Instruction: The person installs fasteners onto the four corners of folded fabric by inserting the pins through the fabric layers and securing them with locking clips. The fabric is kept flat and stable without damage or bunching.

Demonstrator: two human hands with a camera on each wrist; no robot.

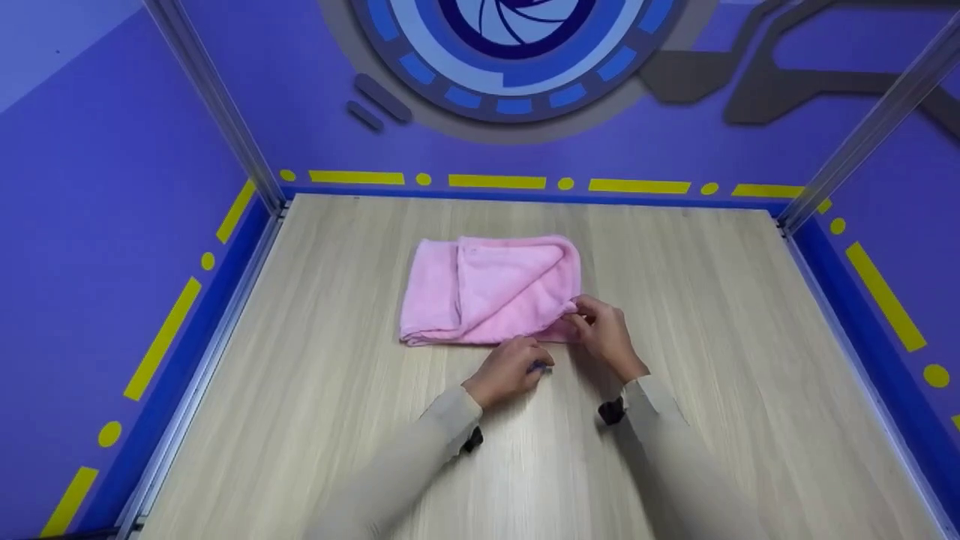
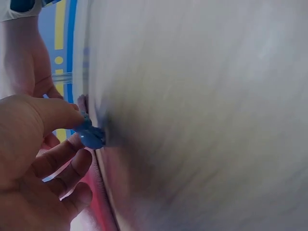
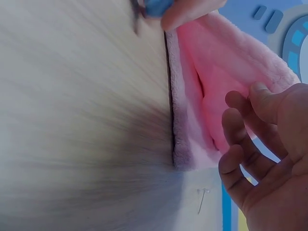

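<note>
A pink plush cloth [image 1: 510, 289] lies folded in layers on the wood-grain table. At its near right corner my right hand [image 1: 604, 339] pinches the edge between thumb and index finger. In the right wrist view that edge is lifted, with the other fingers loosely curled below it, and a gap shows between the cloth's layers. My left hand [image 1: 506, 371] is just in front of the cloth's near edge. Between its thumb and fingertips it pinches a small blue object [image 2: 91, 137] with a rounded end, held close to the tabletop; its kind cannot be made out.
The pale wooden table [image 1: 337, 420] surrounds the cloth on all sides. Blue printed panels [image 1: 135, 240] with yellow marks stand at the left, back and right. Metal posts [image 1: 225, 105] rise at the back corners. Each sleeve has a dark device at the wrist.
</note>
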